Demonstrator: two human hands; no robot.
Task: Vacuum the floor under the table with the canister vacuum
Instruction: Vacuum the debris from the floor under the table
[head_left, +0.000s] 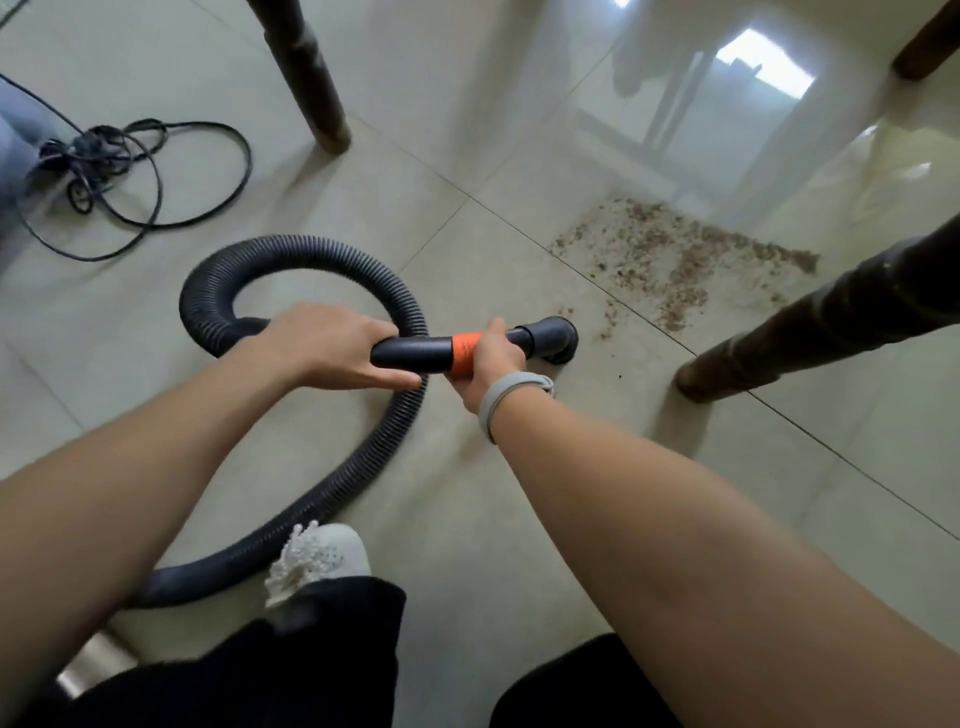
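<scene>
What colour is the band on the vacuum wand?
Orange band, on the black wand; seen in the head view.

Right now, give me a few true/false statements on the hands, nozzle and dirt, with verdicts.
1. Both hands grip the black rigid vacuum wand. True: the left hand holds its rear end, the right hand the orange band.
2. The round black nozzle sits in the middle of the brown crumb patch. False: it is just short of the patch's near edge.
3. The ribbed black hose makes a loop on the pale tiled floor. True.
4. The grey wristband is on the left wrist. False: it is on the right.
5. The tangled black power cord lies over the crumbs. False: it lies far left, apart from them.
</scene>
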